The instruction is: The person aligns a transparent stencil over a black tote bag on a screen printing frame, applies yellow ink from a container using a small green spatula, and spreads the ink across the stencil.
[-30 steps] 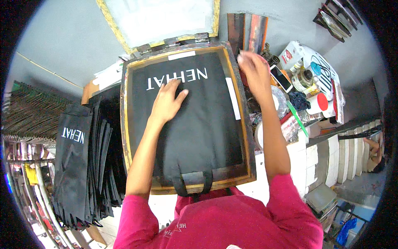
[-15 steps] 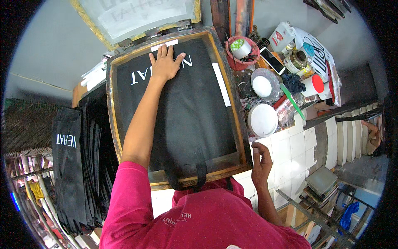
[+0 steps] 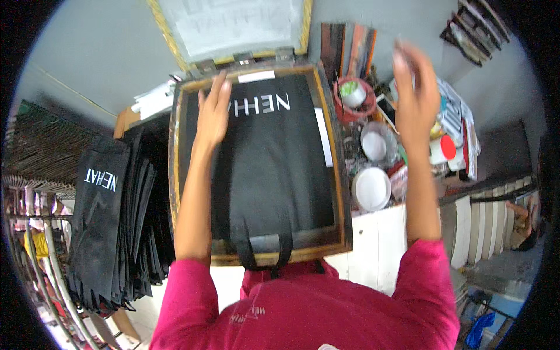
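One black bag (image 3: 271, 169), already lettered in white but not yet off the framed board (image 3: 344, 216), lies before the raised screen (image 3: 245, 32), and I see the left hand (image 3: 213, 114) open-fingered over it, the right hand (image 3: 417, 90) raised, fingers loosely apart.

The black fabric bag (image 3: 262, 166) lies spread on the wood-framed board (image 3: 321, 253), sides roughly parallel to the frame. White lettering (image 3: 269, 104), inverted and partly hidden at left, crosses the far end. Two black strap lengths (image 3: 284, 248) extend over the near rim.
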Demonstrator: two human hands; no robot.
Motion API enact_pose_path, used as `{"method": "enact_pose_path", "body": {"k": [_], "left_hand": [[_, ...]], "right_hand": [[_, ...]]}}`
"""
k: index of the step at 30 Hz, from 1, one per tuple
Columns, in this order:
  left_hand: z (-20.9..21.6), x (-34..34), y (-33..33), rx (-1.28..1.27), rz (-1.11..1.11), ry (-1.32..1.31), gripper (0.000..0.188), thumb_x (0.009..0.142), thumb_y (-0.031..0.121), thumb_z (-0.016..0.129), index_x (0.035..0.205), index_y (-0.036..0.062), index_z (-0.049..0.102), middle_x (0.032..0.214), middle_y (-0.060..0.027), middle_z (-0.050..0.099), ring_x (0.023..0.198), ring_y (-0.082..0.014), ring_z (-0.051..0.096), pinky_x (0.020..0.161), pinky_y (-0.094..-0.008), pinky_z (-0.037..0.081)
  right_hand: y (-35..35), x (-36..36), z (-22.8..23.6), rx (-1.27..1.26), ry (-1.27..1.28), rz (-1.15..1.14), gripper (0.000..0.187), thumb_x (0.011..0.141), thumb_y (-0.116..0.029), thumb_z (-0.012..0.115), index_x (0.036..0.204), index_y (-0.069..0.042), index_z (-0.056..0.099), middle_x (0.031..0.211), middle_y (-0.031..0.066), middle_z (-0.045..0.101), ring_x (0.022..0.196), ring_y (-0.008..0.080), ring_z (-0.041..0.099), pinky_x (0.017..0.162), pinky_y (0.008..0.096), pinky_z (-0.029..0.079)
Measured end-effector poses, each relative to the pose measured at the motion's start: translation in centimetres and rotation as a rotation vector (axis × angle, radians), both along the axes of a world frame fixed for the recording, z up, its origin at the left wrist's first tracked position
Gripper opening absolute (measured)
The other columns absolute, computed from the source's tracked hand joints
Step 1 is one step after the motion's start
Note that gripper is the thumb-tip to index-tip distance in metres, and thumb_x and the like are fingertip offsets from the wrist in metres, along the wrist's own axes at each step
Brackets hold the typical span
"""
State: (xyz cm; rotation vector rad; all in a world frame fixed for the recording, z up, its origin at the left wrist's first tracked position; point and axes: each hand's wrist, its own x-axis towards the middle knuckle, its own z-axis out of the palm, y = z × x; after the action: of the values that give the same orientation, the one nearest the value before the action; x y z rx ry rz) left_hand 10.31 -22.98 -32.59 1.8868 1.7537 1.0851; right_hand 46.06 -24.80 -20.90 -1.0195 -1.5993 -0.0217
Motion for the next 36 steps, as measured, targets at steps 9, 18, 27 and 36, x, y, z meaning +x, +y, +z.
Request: {"method": "enact_pose_path", "body": {"k": [9,18,27,36], "left_hand": [[2.1,-5.7,-27.6,-0.162,0.341,-0.267,0.067,0.108,0.049,0.029,0.143,-0.0030,0.053,0.144,-0.0243,0.055,0.145,-0.0370,0.039,0.126,-0.0469,0.013],[1.8,-4.3,-38.8,-0.248,0.719,-0.544,0.072,0.109,0.048,0.031,0.141,-0.0155,0.047,0.141,-0.0311,0.054,0.137,-0.0365,0.050,0.118,-0.0414,0.032],[3.7,-5.4,-41.1,-0.134,0.672,-0.549,0.066,0.109,0.045,0.037,0.145,-0.0093,0.046,0.142,-0.0264,0.056,0.136,-0.0314,0.051,0.118,-0.0391,0.032],[5.7,-9.4,-35.3,0.059,0.414,-0.509,0.059,0.108,0.041,0.044,0.141,-0.0073,0.052,0.136,-0.0234,0.062,0.133,-0.0283,0.055,0.117,-0.0384,0.032]], "right_hand": [[29.2,-9.7,20.5,0.257,-0.582,-0.300,0.076,0.098,-0.049,0.053,0.153,0.001,0.035,0.157,0.0288,0.035,0.145,0.0452,0.033,0.119,0.0527,0.029],[31.5,-13.9,21.1,-0.004,-0.680,-0.377,0.081,0.097,-0.054,0.050,0.157,-0.003,0.030,0.162,0.0231,0.030,0.151,0.0430,0.024,0.121,0.0601,0.020],[30.7,-17.2,22.7,0.177,-0.855,-0.337,0.044,0.099,-0.037,0.049,0.114,-0.004,0.075,0.127,0.0224,0.067,0.120,0.0394,0.063,0.096,0.0580,0.048],[1.9,-5.7,17.2,0.585,-0.723,-0.193,0.032,0.085,-0.022,0.078,0.114,-0.012,0.070,0.107,0.0077,0.070,0.100,0.0300,0.066,0.087,0.0409,0.051]]}}
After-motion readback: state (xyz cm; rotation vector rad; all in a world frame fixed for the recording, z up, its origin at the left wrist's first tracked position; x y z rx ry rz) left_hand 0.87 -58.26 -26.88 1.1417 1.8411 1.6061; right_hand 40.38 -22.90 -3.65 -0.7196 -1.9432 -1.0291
